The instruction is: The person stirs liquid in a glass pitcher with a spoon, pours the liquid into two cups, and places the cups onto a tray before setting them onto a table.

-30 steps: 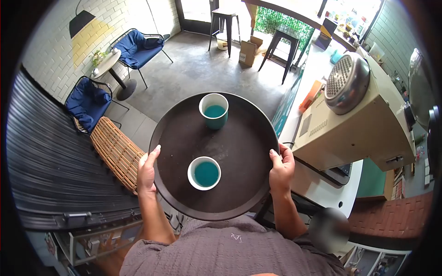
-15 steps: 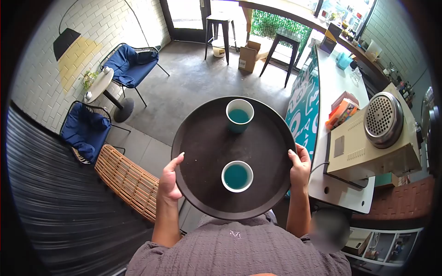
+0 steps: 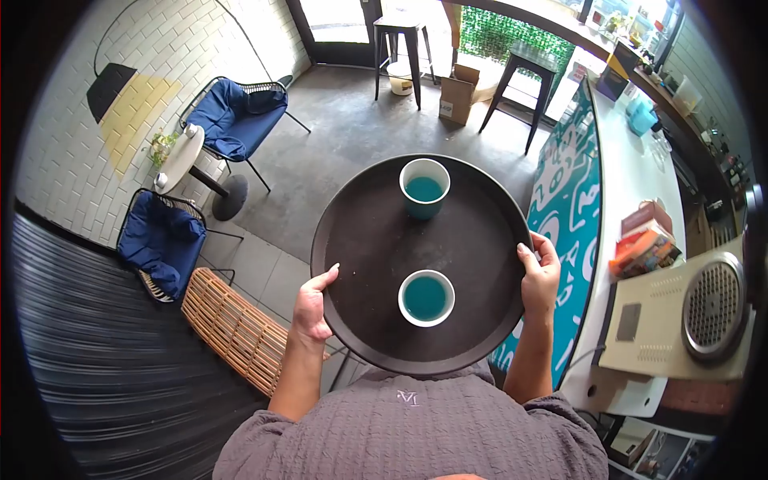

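A round dark brown tray (image 3: 368, 248) is held level in front of my body. My left hand (image 3: 314, 307) grips its left rim with the thumb on top. On the opposite rim my right hand (image 3: 541, 272) holds on in the same way, fingers underneath out of sight. Two white-rimmed cups with teal liquid stand upright on the tray, apart from each other: the far cup (image 3: 424, 190) near the far edge, and the near cup (image 3: 426, 298) toward my body. Neither hand touches a cup.
A white counter (image 3: 632, 172) with a teal patterned front runs along the right, bearing a beige machine (image 3: 664, 320). A wooden slatted bench (image 3: 232, 328), blue-cushioned chairs (image 3: 232, 116) and a small round table (image 3: 181, 160) stand left. Beyond are stools (image 3: 526, 76) and a cardboard box (image 3: 458, 96).
The tray, both hands and the cups have shifted right in view. The counter and machine now appear farther right, and the machine is lower. Both hands keep their grip on the tray.
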A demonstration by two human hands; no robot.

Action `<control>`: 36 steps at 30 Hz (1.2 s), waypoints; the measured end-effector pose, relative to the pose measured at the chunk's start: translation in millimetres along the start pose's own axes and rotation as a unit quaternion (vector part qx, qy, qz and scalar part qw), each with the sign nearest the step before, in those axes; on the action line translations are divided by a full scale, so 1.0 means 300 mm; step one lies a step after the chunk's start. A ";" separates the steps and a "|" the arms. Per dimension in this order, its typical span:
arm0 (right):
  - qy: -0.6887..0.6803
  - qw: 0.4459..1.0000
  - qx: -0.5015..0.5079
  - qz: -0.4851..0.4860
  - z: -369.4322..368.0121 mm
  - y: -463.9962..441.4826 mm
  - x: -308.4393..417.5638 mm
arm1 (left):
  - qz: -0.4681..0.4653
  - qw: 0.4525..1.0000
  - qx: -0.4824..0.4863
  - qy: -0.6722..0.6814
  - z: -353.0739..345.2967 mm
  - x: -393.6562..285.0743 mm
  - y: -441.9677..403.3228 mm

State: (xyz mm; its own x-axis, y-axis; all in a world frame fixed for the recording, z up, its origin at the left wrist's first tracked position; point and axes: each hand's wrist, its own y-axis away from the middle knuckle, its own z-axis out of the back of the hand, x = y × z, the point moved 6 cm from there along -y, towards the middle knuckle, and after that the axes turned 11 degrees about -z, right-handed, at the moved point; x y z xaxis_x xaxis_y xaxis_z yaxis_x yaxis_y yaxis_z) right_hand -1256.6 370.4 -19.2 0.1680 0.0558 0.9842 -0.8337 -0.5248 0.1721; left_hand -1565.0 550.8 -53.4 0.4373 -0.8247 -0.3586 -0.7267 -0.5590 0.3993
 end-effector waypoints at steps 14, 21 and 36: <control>0.312 0.941 -0.048 0.118 -0.237 -0.951 0.419 | -0.052 0.998 0.036 0.007 -0.416 -0.316 -0.847; 0.438 0.840 0.051 0.318 -0.699 -1.361 0.668 | -0.033 0.999 0.015 -0.012 -0.426 -0.504 -1.311; 0.344 0.879 0.271 0.191 -1.474 -2.408 0.691 | 0.012 0.999 0.018 -0.029 -0.650 -1.077 -2.244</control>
State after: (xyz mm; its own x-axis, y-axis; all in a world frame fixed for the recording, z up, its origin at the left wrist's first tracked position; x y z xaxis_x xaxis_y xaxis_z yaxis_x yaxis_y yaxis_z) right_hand -852.1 1136.7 79.0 -0.5824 0.1895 0.7905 -0.3556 -0.9339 -0.0381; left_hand -1113.8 1176.8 -41.7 0.3888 -0.8314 -0.3969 -0.7560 -0.5342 0.3783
